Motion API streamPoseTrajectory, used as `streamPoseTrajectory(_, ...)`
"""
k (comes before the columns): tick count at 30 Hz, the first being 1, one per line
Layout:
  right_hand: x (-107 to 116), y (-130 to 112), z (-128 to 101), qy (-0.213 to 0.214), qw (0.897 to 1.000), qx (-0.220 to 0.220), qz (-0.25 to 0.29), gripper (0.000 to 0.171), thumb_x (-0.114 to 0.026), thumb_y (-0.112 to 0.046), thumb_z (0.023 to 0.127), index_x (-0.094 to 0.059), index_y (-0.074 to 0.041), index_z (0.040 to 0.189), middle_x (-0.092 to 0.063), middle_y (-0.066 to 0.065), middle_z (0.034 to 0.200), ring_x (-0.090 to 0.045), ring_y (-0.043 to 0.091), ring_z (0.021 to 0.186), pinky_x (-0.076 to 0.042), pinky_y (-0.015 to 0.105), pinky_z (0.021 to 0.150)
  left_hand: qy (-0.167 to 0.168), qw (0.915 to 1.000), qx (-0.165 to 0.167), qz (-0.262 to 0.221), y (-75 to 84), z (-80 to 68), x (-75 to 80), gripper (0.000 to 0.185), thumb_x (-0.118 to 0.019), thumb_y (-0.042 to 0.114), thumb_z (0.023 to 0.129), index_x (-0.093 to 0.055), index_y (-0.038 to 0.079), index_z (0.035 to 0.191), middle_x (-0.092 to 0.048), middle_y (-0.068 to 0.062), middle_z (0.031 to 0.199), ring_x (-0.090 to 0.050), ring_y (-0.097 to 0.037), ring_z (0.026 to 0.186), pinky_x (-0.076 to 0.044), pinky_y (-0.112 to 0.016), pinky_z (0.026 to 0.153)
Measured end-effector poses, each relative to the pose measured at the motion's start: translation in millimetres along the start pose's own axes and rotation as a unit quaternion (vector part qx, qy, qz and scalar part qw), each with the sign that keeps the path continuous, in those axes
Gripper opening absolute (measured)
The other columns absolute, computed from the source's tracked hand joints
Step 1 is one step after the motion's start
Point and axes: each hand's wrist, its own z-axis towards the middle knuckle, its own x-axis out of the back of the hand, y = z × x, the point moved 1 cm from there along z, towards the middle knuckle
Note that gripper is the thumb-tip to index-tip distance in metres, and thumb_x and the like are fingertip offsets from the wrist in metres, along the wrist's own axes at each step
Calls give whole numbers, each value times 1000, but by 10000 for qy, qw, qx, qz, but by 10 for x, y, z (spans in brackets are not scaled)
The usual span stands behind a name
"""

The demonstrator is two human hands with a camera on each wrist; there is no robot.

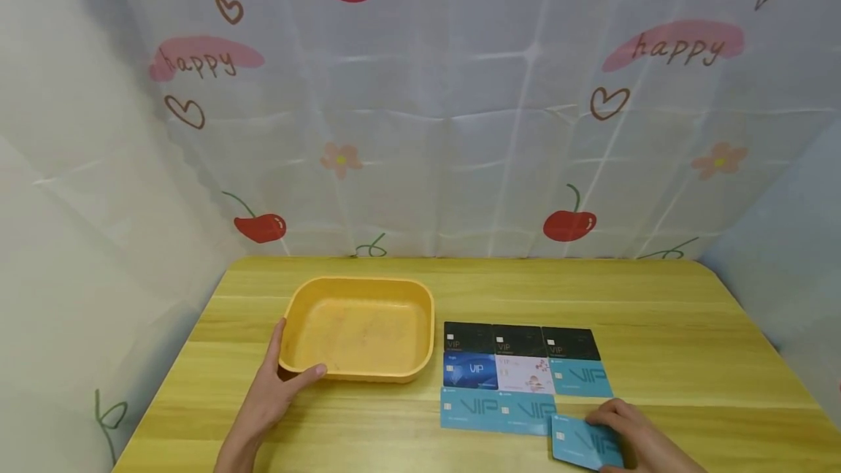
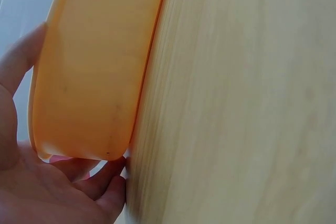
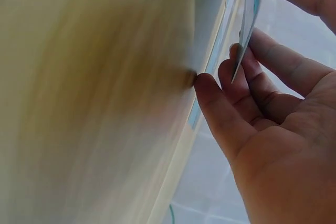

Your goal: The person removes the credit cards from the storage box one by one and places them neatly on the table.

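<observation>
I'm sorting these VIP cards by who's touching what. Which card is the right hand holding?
The light blue card at the table's near edge, pinched by the right hand. It sits askew, apart from the neat grid, where the other cards lie flat and untouched.

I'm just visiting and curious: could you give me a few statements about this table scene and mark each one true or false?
1. The yellow tray has nothing in it. True.
2. The left hand holds the tray's near corner. True.
3. The right hand rests flat on bare wood. False: it pinches a light blue card at the table's near edge.
4. The other cards lie scattered in a heap. False: they lie face up in neat rows right of the tray.
5. The back row of cards is black. True.
</observation>
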Motion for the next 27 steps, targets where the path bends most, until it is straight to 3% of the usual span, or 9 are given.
streamPoseTrajectory(15, 52, 121, -42, 37, 9999, -89, -79, 48, -83, -26, 79, -64, -2, 115, -51, 2, 108, -42, 0, 87, -45, 22, 74, 39, 10000, 44, -3, -13, -7, -3, 116, -78, 34, 86, 13, 30, 158, 2, -15, 163, -18, -34, 145, -18, -53, 114)
streamPoseTrajectory(22, 54, 71, 23, -42, 9945, -1044, -81, 54, -88, -27, 73, -64, -7, 117, -50, 0, 108, -45, 17, 94, -47, 22, 77, 15, 10000, 2, -37, -8, 0, 2, 115, -78, 34, 86, 12, 30, 158, -1, -16, 163, -23, -32, 143, -22, -50, 113)
streamPoseTrajectory(27, 42, 23, 72, 100, 9908, -1325, -242, 56, -88, -21, 69, -65, -8, 118, -50, 1, 108, -45, 22, 95, -46, 24, 75, -6, 10000, 15, 34, -9, 8, 6, 114, -78, 34, 87, 11, 29, 158, -3, -17, 163, -28, -31, 141, -30, -41, 109)
